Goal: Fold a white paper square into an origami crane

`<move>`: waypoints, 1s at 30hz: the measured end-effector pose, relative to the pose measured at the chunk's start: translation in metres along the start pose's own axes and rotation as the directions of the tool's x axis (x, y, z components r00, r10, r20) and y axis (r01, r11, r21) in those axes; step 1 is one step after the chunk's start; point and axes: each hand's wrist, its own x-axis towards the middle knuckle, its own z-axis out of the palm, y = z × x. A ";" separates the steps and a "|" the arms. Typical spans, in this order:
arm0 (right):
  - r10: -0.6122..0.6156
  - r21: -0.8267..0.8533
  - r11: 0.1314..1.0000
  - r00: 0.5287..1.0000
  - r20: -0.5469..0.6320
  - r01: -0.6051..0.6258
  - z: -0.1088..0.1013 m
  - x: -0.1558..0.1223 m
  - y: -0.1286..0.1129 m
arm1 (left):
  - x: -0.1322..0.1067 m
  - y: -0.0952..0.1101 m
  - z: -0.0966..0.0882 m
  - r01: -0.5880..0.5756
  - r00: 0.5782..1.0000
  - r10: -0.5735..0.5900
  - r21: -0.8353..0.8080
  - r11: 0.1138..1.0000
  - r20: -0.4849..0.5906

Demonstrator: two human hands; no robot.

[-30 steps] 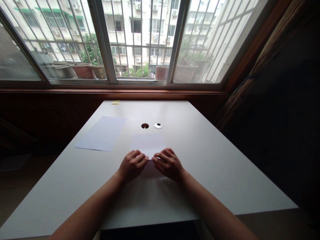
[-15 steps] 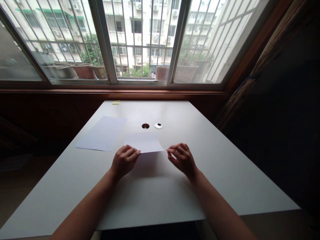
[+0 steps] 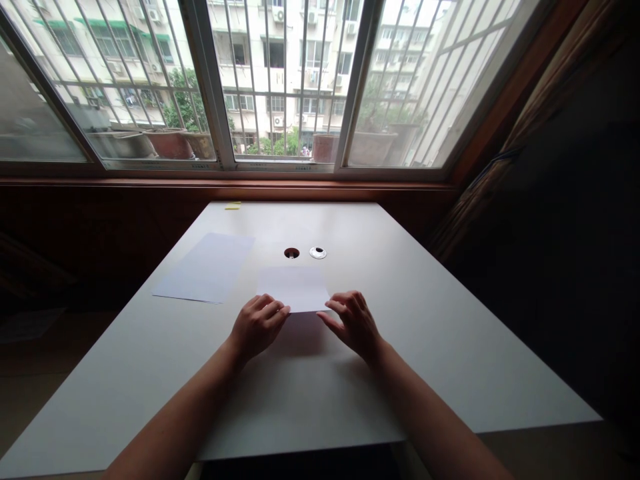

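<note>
A small white sheet of paper (image 3: 293, 287) lies in the middle of the white table (image 3: 425, 320), its near edge lifted slightly. My left hand (image 3: 257, 325) pinches the sheet's near left corner with curled fingers. My right hand (image 3: 353, 321) pinches the near right corner, fingers bent over the edge. Both forearms reach in from the bottom of the view.
A larger white sheet (image 3: 207, 267) lies at the left of the table. A round cable hole (image 3: 291, 253) and its silver cap (image 3: 317, 252) sit just beyond the small sheet. A small yellow note (image 3: 233, 206) is at the far edge, under the barred window (image 3: 285, 80).
My hands spread apart along the sheet's near edge and lifted it, then came closer together again. The sheet's near edge now sits lower than half a second ago.
</note>
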 end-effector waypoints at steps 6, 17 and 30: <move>-0.048 -0.039 0.998 0.995 0.086 0.051 -0.003 0.003 -0.002 | 0.000 0.000 0.001 -0.015 1.000 0.015 0.004 1.000 0.021; -0.119 -0.008 0.992 0.978 0.172 0.122 0.002 0.012 -0.014 | 0.005 0.013 0.002 -0.077 0.997 0.078 -0.036 0.996 0.027; -0.119 0.024 0.993 0.979 0.167 0.117 0.004 0.009 -0.013 | 0.006 0.014 0.003 -0.055 0.998 0.055 -0.037 0.998 0.006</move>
